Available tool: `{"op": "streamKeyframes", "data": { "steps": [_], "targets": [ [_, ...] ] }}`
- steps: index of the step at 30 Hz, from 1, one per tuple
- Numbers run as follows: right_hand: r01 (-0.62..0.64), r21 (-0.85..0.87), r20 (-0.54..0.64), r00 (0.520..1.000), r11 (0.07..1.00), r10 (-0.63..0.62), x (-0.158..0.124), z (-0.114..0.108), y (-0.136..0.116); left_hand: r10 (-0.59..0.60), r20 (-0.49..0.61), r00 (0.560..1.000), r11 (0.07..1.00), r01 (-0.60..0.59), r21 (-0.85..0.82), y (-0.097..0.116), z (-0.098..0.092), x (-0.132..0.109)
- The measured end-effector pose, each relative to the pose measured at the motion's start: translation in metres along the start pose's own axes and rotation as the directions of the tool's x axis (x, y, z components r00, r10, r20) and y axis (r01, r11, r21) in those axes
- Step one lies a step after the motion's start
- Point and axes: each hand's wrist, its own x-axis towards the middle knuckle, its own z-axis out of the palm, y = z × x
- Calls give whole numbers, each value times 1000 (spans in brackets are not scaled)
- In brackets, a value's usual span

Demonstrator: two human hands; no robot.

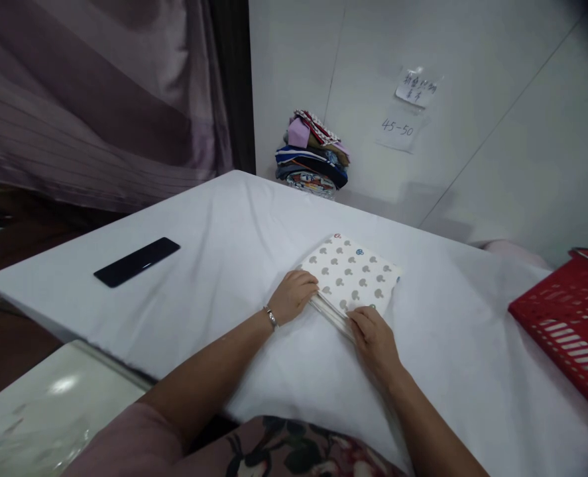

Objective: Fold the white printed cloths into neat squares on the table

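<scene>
A folded white cloth (352, 268) with a grey mushroom-like print and a few small coloured motifs lies on the white-covered table in front of me. My left hand (296, 295), with a silver bracelet at the wrist, grips its near left corner, fingers on top. The near right corner is pinched by my right hand (370, 334), thumb and fingers closed. Between the hands runs the cloth's near edge, showing its stacked layers. Both thumbs are partly hidden.
A black phone-like slab (137, 262) lies on the table (214, 265) at left. A pile of folded clothes (313, 156) stands behind the far edge. At right is a red plastic basket (567, 318). Handwritten paper signs (402, 129) hang on the wall.
</scene>
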Motion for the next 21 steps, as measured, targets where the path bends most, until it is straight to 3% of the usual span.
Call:
{"op": "streamKeyframes", "data": {
  "steps": [11,17,21],
  "targets": [
    [-24,4,58,998,1000,24,2,0,-3,-12,97,995,998,17,-55,-1,-6,0],
    [-115,101,73,991,988,108,4,0,-1,52,-24,998,998,-53,-35,5,-3,-3],
    [-137,133,66,989,982,129,4,1,2,148,-7,989,989,-148,-9,18,4,-4]
  ]
}}
